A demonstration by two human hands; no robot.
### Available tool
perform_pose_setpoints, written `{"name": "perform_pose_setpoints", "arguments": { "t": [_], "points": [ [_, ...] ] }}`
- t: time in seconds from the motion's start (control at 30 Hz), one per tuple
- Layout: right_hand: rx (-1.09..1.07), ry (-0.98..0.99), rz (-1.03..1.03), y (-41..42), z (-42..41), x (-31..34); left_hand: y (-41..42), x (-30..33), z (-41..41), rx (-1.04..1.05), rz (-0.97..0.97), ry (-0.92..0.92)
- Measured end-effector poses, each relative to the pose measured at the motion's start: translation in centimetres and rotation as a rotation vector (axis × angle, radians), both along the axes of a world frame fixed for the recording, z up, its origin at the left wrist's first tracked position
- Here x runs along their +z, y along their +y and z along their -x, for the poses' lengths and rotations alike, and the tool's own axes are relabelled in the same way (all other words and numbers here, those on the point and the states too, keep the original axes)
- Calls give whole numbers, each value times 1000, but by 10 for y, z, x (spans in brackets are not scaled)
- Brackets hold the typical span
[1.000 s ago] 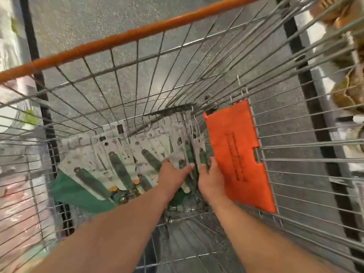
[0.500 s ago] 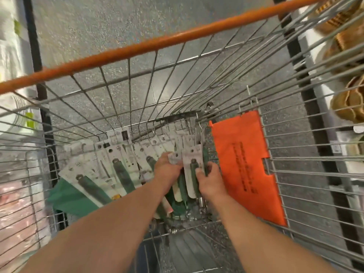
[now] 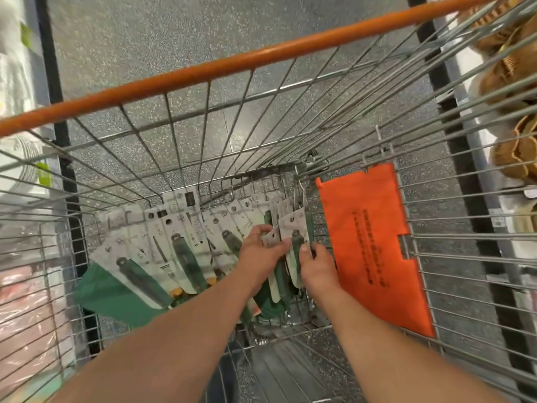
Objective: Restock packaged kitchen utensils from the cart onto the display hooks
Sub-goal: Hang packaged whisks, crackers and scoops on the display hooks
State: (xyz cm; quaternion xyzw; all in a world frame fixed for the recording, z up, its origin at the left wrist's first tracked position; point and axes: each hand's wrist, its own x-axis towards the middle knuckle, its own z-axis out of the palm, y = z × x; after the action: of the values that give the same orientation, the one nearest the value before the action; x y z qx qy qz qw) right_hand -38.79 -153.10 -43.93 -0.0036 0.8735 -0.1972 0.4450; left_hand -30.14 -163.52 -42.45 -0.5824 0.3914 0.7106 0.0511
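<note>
Down at the cart (image 3: 290,117) floor, both hands among the packs (image 3: 180,242). Left hand (image 3: 258,254) curled round a few cards near centre, fingers over the top edges, thumb side hidden. Right hand (image 3: 316,263) just beside it at three o'clock, thumb pressed on a green-handled pack (image 3: 295,248), fingers behind and out of sight; a pinch, by the look of it. Rest of the stock fanned out from nine o'clock to centre, cards overlapping, green handles pointing toward six o'clock, a green cloth (image 3: 116,298) beneath at eight o'clock. Orange panel (image 3: 374,242) leaning against the right-hand wire at three o'clock, close by the right wrist. Orange handle bar (image 3: 203,71) crossing at twelve. No hooks in view, so nothing hung yet; step in hand judged as gathering a small bunch for lifting. Risks from here: overlapping cards dragging neighbours up and spilling them back; a thin two-hand pinch letting the outer cards slide free on the lift; card corners or hang holes catching the wire mesh and tearing, which would leave a pack unfit for a hook; bending of cards if squeezed too hard. Exact count of packs held: cannot tell.
</note>
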Motion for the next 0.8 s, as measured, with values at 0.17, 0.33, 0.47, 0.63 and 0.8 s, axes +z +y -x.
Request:
{"name": "perform_pose_setpoints", "arguments": {
  "t": [0.17, 0.33, 0.47, 0.63, 0.8],
  "points": [
    [-73, -39, 103, 5, -5, 1, -1, 4, 5, 174, -146, 1],
    [-72, -68, 153, 9, -5, -3, 4, 13, 5, 182, -186, 51],
    [11, 3, 139, 5, 0, 1, 9, 10, -1, 222, -219, 62],
    [64, -12, 169, -3, -4, 22, 8, 7, -12, 314, -281, 109],
    [-34, 0, 233, -10, -8, 27, 2, 12, -15, 263, -322, 152]
  ]
}}
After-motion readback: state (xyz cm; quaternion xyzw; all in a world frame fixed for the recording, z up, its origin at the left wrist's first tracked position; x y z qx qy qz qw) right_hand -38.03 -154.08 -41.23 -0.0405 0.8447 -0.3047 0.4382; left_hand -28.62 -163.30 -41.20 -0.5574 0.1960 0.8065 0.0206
